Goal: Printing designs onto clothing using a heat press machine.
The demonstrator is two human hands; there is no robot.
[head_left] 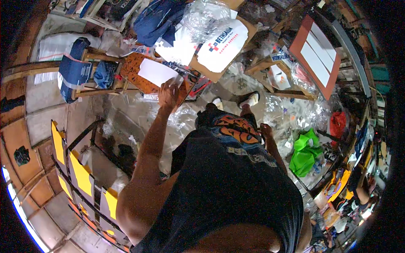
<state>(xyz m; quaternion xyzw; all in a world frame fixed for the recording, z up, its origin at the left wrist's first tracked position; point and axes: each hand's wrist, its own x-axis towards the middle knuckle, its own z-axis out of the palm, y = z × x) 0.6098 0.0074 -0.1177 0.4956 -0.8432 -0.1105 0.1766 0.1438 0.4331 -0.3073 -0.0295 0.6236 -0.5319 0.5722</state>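
Note:
My left hand [168, 95] reaches forward to a worn orange-brown board [131, 69] on a wooden stand. Its bent fingers close on the near right corner of a white sheet [155, 72] lying on that board. A piece of printed white material [151, 97] shows under the board's near edge. My right hand [265, 130] hangs low beside my dark shorts, fingers curled, with no held thing showing. Just beyond the board, a stack of printed white pieces [223, 44] lies on brown cardboard [215, 76], partly under crumpled clear plastic [204, 19].
Dark blue cloth [158, 21] lies at the back, and a dark blue roll [75, 69] hangs over a wooden rail at left. A brown-framed panel [316, 55] leans at right. Clear plastic [270, 109] and a bright green bag [306, 154] litter the floor. Yellow-patterned panels [80, 168] stand at left.

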